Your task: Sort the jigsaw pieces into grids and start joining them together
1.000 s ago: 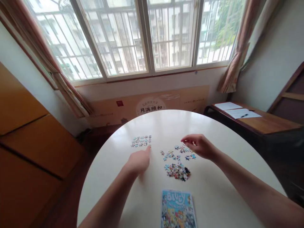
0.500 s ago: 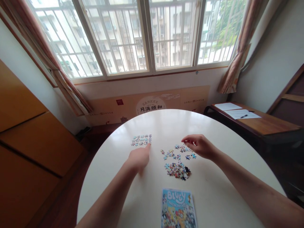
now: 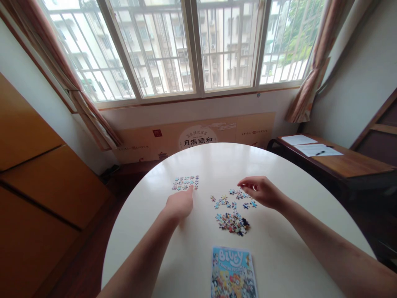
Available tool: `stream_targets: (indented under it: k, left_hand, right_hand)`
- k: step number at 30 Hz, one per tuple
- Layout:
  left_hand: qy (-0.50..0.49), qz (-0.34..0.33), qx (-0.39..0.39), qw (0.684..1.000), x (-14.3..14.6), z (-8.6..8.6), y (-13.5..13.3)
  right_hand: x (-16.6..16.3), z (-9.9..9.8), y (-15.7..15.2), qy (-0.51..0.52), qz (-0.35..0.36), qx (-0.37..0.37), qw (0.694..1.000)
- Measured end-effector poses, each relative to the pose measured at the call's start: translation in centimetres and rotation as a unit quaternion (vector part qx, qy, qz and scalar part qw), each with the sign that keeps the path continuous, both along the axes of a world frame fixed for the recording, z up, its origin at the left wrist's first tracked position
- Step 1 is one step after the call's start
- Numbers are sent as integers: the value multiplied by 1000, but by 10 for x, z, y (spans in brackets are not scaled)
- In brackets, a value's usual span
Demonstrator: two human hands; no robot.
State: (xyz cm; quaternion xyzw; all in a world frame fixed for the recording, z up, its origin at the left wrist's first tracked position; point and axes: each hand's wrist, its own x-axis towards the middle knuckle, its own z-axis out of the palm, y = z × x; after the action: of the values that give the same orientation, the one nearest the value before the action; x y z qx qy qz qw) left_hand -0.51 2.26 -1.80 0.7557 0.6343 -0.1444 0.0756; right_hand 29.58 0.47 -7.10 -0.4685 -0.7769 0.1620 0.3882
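Rows of small jigsaw puzzle pieces lie spaced out in a grid on the far left of the white table. My left hand is at the grid's near edge, its index finger stretched out onto or just over a piece in the bottom row. Over the loose puzzle pieces to the right hovers my right hand, fingers loosely bent, with a gap by the thumb and nothing visible held. A heaped pile of puzzle pieces lies closer to me, between my forearms.
A blue printed "Bluey" sheet or box lid lies at the table's near side. The round white table has a curved edge. Beyond it, at right, a wooden bench carries papers and a pen. A long printed carton stands under the window.
My left hand has shifted slightly left, its fingertip moving off the rightmost column, where a bottom piece now shows. The right hand has stayed nearly still.
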Motion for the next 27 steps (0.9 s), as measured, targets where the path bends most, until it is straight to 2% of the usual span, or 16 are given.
stream_targets:
  k: [15,21,24,27]
  left_hand:
    - [3,-5,4,1000,-11,-3,6]
    - [8,-7,17,1000,-8,3,1]
    - [-35,-47,64,996,0,3,-4]
    - [-107,-146,85,980,11,-1,-8]
  right_hand:
    - [-1,3,-2,-7,8,-3,1000]
    - [0,3,-2,-5,6,-5,1000]
    - [-2,5,-3,-10,13,-15,1000]
    - [-6,5,-4,-36,39,-5,999]
